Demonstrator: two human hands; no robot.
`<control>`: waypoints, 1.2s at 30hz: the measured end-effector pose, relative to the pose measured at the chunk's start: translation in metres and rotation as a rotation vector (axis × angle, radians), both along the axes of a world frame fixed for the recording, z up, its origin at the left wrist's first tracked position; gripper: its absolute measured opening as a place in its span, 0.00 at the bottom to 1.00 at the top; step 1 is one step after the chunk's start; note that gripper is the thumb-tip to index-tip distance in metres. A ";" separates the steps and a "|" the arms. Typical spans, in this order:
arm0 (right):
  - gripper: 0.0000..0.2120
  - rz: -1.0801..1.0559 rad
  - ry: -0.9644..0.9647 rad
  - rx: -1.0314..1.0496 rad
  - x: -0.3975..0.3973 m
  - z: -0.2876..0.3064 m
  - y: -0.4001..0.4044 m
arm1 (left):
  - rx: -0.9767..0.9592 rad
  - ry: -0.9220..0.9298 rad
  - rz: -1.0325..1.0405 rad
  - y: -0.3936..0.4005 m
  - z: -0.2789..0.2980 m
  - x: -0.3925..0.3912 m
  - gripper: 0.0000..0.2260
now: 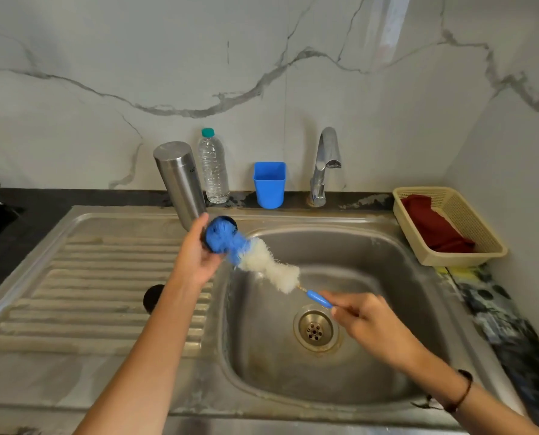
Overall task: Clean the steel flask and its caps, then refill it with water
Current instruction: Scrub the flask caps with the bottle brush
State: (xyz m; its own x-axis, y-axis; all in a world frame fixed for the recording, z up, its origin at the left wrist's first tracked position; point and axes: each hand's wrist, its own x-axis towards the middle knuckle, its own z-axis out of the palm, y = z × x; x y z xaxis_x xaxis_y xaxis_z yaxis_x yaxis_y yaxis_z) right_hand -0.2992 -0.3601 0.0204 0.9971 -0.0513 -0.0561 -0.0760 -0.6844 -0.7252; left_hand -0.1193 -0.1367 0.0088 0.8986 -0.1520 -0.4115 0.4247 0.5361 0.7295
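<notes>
The left hand (196,255) holds a dark cap (219,233) at the left rim of the sink (371,356), fingers curled round its body, open mouth facing right and toward the basin. The right hand (368,318) pinches the blue handle (320,299) of the bottle brush (261,262), fingers closed on its rear end.

The brush's long axis runs from the handle at lower right, up and left, to the blue bristle tip sitting in the cap's mouth. The white bristles lie outside the cap, over the basin. This alignment governs the next stroke: the brush axis must stay in line with the cap's opening, judged from the task as scrubbing the cap interior.

The steel flask (180,183) stands inverted, base up, at the back of the draining board, just behind the left hand. A second dark cap (152,298) lies on the draining board, partly hidden by the left forearm. The tap (324,164) shows no water flow.
</notes>
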 end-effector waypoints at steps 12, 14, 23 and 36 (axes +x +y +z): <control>0.16 0.108 -0.085 -0.166 0.003 -0.001 -0.019 | 0.318 -0.021 -0.133 0.013 0.012 -0.004 0.18; 0.18 -0.029 0.222 0.423 0.004 0.006 -0.013 | -0.016 -0.027 -0.036 0.014 0.013 -0.007 0.18; 0.22 0.181 -0.441 -0.813 -0.005 -0.009 -0.042 | 0.675 -0.021 -0.283 0.015 0.008 -0.003 0.20; 0.15 -0.093 0.255 0.401 -0.009 0.026 -0.051 | 0.076 -0.014 0.015 -0.005 0.004 -0.013 0.07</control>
State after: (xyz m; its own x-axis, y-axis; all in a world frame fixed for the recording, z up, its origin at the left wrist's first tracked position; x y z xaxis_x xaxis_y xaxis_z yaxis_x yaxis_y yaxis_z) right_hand -0.3084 -0.4106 0.0469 0.9411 -0.0639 -0.3321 -0.3336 -0.3365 -0.8806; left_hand -0.1326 -0.1422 0.0132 0.9065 -0.1069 -0.4085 0.4062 0.4852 0.7744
